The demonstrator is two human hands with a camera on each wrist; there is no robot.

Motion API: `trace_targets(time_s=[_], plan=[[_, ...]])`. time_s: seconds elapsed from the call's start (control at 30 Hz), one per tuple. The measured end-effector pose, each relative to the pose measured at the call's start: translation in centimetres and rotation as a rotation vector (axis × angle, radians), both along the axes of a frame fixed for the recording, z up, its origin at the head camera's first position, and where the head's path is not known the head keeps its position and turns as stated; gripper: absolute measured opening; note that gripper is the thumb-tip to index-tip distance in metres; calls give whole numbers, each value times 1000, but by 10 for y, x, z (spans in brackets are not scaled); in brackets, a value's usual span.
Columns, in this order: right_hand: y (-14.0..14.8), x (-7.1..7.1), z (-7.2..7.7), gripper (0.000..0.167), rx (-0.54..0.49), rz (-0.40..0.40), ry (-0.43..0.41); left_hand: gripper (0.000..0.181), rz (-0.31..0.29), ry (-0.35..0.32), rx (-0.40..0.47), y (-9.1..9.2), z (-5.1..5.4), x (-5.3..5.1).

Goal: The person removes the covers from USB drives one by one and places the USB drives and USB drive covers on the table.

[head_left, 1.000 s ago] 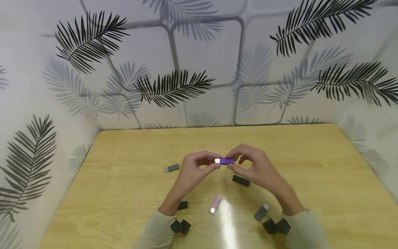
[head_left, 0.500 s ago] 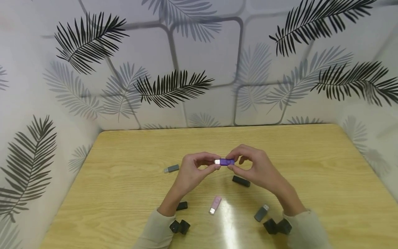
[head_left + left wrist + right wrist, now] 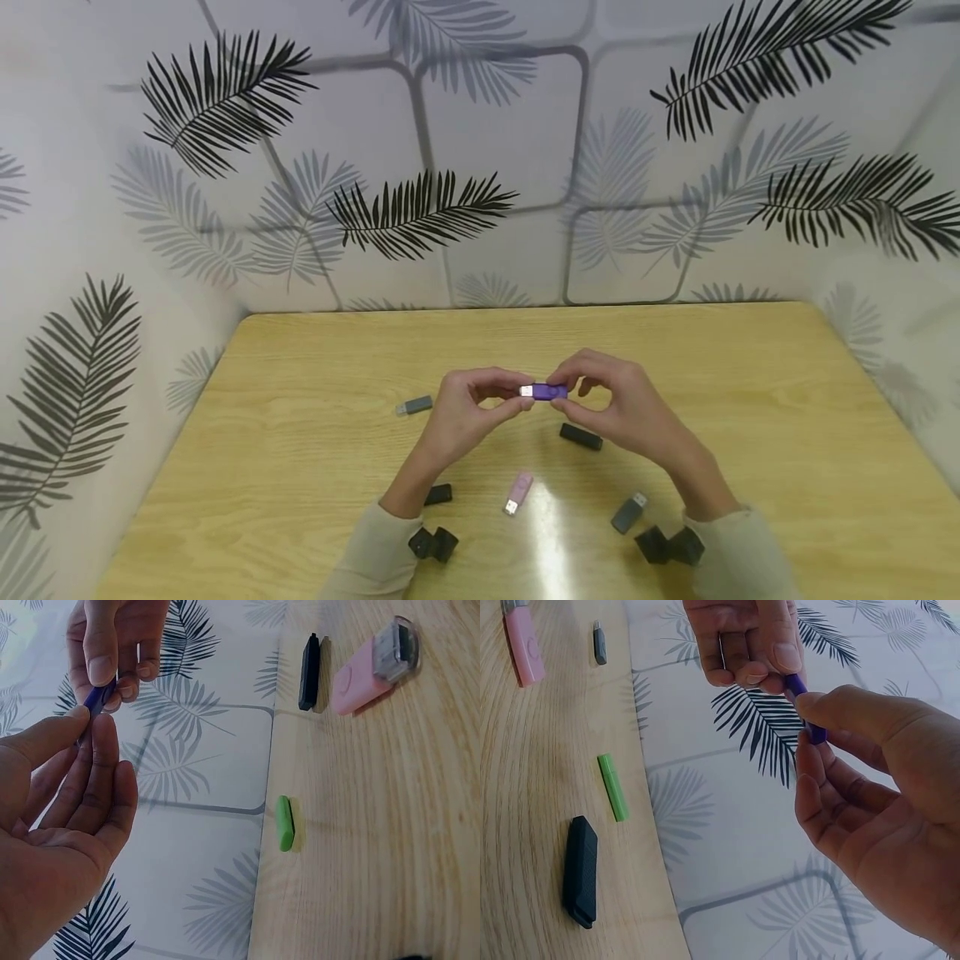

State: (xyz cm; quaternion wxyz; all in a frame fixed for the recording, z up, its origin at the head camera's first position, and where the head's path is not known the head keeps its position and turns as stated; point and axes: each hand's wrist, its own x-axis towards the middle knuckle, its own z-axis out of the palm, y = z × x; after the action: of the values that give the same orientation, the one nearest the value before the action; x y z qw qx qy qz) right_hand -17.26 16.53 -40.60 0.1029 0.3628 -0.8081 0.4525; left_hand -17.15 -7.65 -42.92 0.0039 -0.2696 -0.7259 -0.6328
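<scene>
Both hands hold a purple USB flash drive [image 3: 553, 392] level above the table, one at each end. My left hand [image 3: 459, 417] pinches its silvery plug end between thumb and fingertips. At the purple end, the thumb and index finger of my right hand [image 3: 622, 408] grip the body. Fingertips cover parts of the drive in both wrist views. Below the right hand lies a black flash drive [image 3: 581, 437]. A pink flash drive [image 3: 518, 493] rests on the table between the forearms.
Around the hands on the wooden table [image 3: 300, 467] lie a grey flash drive [image 3: 414, 406] at left, another grey flash drive [image 3: 628, 512] near the right wrist, and a black flash drive [image 3: 438, 494] by the left wrist. The wrist views show a green flash drive [image 3: 613, 787].
</scene>
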Motion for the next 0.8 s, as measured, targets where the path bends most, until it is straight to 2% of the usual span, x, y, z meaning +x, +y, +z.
trace_targets(time_s=[0.37, 0.6, 0.8], plan=[[27, -1, 4, 29, 0, -75, 32, 21, 61, 1, -1, -27, 9, -7], [27, -3, 2, 28, 13, -104, 38, 22, 39, -1, -13, -27, 7, -9], [26, -3, -3, 25, 13, -126, 16, 20, 71, 3, -20, -27, 2, -10]])
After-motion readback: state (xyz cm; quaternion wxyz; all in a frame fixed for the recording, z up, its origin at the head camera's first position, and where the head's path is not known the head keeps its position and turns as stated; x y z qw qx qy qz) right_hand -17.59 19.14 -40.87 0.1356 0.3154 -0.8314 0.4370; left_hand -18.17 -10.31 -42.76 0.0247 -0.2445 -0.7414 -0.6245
